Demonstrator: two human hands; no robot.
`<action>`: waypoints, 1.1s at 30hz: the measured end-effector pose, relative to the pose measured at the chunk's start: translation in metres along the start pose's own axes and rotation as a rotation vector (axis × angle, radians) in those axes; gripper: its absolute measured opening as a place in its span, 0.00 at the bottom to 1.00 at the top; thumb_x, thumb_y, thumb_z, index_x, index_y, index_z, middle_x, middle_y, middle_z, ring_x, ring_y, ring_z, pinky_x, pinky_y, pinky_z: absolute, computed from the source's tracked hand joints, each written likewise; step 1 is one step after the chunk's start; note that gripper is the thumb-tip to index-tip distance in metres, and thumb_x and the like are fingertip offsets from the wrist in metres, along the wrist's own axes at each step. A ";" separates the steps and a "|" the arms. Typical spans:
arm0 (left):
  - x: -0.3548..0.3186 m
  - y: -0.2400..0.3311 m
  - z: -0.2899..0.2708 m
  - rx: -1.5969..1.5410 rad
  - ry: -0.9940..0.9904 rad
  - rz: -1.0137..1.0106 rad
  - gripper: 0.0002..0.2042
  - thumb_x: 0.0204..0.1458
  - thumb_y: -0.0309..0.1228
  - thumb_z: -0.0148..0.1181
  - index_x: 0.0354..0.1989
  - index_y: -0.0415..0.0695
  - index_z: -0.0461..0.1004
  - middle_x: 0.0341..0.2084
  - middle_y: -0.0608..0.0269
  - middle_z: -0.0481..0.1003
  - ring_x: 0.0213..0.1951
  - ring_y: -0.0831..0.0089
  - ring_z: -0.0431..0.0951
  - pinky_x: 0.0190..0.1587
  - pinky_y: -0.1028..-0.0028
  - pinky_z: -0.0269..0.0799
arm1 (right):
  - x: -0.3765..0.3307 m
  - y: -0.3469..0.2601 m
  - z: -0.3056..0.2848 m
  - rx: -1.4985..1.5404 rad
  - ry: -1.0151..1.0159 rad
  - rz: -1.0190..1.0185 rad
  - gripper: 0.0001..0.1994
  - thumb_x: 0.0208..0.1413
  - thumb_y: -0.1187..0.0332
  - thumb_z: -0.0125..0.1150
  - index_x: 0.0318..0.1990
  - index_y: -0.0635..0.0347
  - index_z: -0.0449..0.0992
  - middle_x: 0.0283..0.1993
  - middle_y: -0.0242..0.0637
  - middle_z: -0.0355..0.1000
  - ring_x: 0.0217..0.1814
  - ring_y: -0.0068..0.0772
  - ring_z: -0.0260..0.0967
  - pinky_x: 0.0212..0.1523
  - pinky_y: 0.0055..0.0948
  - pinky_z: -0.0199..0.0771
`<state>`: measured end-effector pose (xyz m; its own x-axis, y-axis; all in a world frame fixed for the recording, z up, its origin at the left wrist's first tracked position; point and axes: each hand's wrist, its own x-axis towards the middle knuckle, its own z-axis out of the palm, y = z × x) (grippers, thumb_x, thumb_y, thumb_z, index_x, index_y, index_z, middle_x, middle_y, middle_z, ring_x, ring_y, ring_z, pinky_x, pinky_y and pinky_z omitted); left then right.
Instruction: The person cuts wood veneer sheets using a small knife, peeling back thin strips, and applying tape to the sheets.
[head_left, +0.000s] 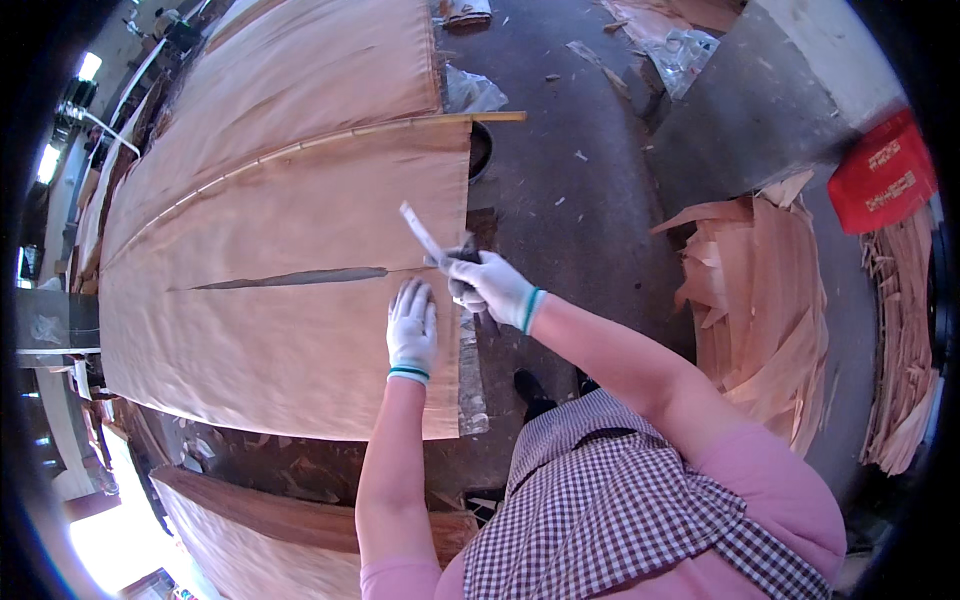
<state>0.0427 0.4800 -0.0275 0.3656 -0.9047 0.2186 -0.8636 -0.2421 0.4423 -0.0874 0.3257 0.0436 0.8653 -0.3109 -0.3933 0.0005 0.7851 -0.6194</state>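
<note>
Sheet point(270, 350) under gloved left hand point(412, 325)

A tan sheet point(270, 350) lies flat, split by a long gap; a pale-bladed tool point(421, 231) slants near its right edge.

Two pale gold printed marks point(891, 191) stand on the red bag point(885, 172) at far right, too small and blurred to be read.

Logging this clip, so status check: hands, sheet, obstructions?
Left hand flat on tan sheet. Right hand gripping dark tool with pale strip. Long gap in sheet. Yellowish stick beyond it.
</note>
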 end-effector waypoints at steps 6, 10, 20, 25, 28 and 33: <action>0.021 0.006 -0.009 -0.269 0.178 -0.336 0.18 0.60 0.30 0.48 0.58 0.37 0.65 0.60 0.50 0.62 0.60 0.56 0.64 0.59 0.68 0.62 | 0.019 0.058 -0.005 -0.126 0.314 0.187 0.09 0.57 0.62 0.59 0.32 0.57 0.72 0.20 0.28 0.64 0.13 0.19 0.53 0.15 0.22 0.51; 0.026 -0.003 0.001 -0.203 0.270 -0.300 0.20 0.58 0.32 0.50 0.59 0.42 0.64 0.62 0.52 0.59 0.58 0.54 0.65 0.57 0.64 0.64 | 0.020 0.064 0.000 -0.004 0.338 0.185 0.08 0.56 0.63 0.61 0.33 0.56 0.71 0.20 0.28 0.64 0.14 0.19 0.54 0.14 0.24 0.52; 0.039 0.019 0.013 0.381 -0.044 -0.407 0.22 0.51 0.42 0.58 0.56 0.63 0.70 0.63 0.68 0.59 0.55 0.58 0.64 0.53 0.56 0.62 | 0.006 0.037 -0.027 -1.321 0.331 -0.103 0.13 0.56 0.59 0.55 0.38 0.59 0.76 0.32 0.49 0.75 0.33 0.47 0.73 0.36 0.41 0.71; 0.045 0.026 -0.005 0.263 -0.068 -0.397 0.20 0.51 0.40 0.58 0.55 0.61 0.71 0.61 0.64 0.63 0.53 0.55 0.66 0.56 0.57 0.60 | -0.037 0.024 -0.066 -1.162 0.067 0.048 0.15 0.54 0.54 0.61 0.36 0.57 0.77 0.28 0.37 0.75 0.29 0.36 0.71 0.33 0.35 0.69; -0.002 0.004 -0.016 -0.248 0.074 -0.346 0.19 0.51 0.35 0.55 0.54 0.50 0.72 0.59 0.65 0.66 0.57 0.54 0.64 0.59 0.57 0.57 | -0.074 0.042 -0.053 -0.553 -0.106 0.397 0.10 0.53 0.62 0.65 0.37 0.58 0.78 0.23 0.26 0.68 0.19 0.15 0.54 0.18 0.20 0.52; -0.102 0.045 -0.026 0.095 -0.013 -0.177 0.23 0.54 0.36 0.51 0.60 0.47 0.66 0.63 0.66 0.61 0.68 0.56 0.49 0.67 0.50 0.37 | -0.077 0.093 -0.055 -0.492 0.026 0.387 0.09 0.54 0.65 0.62 0.38 0.59 0.77 0.23 0.28 0.69 0.17 0.16 0.55 0.16 0.20 0.50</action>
<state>-0.0245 0.5703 -0.0066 0.5106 -0.8494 0.1330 -0.8152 -0.4292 0.3889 -0.1818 0.3935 -0.0209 0.7440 -0.0709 -0.6644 -0.5468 0.5068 -0.6664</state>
